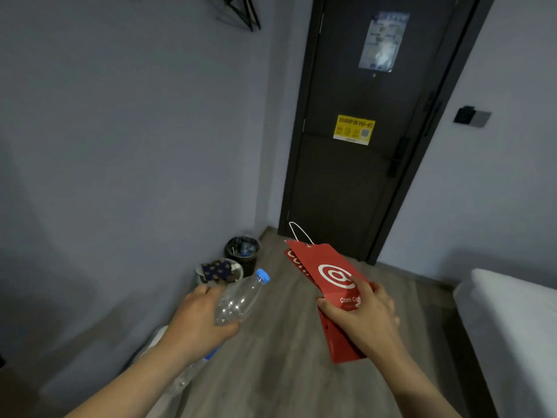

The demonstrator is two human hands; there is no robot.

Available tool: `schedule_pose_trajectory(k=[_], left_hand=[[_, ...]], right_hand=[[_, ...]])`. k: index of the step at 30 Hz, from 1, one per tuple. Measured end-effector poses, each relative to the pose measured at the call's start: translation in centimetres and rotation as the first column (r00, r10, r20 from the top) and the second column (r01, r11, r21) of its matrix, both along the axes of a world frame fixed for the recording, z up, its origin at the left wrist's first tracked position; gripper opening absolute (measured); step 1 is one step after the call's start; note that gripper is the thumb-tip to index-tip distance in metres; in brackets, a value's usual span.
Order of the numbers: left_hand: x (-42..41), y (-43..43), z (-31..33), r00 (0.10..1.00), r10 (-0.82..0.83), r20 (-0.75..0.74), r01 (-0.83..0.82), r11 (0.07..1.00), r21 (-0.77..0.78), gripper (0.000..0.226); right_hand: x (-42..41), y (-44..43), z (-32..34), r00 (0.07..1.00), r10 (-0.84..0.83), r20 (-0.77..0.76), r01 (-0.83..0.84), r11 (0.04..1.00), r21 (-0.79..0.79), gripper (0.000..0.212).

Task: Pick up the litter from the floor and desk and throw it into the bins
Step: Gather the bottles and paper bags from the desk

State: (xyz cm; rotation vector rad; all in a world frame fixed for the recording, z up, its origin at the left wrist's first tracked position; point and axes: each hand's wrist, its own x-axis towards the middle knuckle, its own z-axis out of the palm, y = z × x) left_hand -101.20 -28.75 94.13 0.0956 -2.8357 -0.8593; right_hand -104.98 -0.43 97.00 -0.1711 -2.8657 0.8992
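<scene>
Two bins point(241, 254), contents indistinct.

Dim bluish room light, soft shadows, slight motion blur, wide-angle bending at edges

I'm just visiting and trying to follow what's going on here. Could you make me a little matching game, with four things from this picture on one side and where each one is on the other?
Things:
1. clear plastic bottle
2. red paper bag
3. yellow Wi-Fi sticker
4. black bin

Places:
A. stuck on the dark door
B. held in the right hand
C. on the floor by the wall, near the door
D. held in the left hand

Pairs: 1-D, 2-B, 3-A, 4-C
</scene>
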Motion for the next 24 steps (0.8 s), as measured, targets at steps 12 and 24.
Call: schedule_pose_trajectory(k=[12, 24], left_hand=[[-17.8, -4.7, -2.3, 0.988, 0.073, 0.135, -0.068, 0.997, -0.042, 0.057], [-39.1, -4.8, -2.5, 0.966, 0.208, 0.156, -0.201, 0.978, -0.059, 0.058]], right_hand=[[-20.7, -4.6, -3.0, 0.989, 0.104, 0.107, -0.107, 0.994, 0.028, 0.089], [-46.0, -5.2, -3.7, 0.967, 0.204, 0.151, -0.209, 0.978, 0.013, 0.097]])
